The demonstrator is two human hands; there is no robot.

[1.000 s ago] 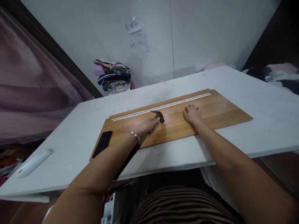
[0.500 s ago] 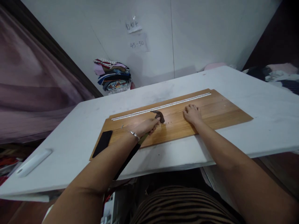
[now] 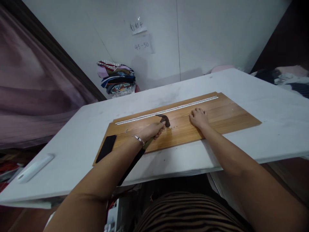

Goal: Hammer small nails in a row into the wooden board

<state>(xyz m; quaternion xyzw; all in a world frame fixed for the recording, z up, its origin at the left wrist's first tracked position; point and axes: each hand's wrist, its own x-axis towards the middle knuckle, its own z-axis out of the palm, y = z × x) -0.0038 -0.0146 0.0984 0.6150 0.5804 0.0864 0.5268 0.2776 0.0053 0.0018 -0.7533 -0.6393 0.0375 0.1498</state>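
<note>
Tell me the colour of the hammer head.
Dark brown: the hammer head shows in the head view.

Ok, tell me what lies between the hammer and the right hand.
In the head view, a few dark specks, too small to identify, sit on the board just beside the hammer; from there to the right hand, only board shows.

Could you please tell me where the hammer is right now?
In the head view, the hammer is gripped in the left hand, near the middle of the wooden board, just left of a few small dark specks.
</note>
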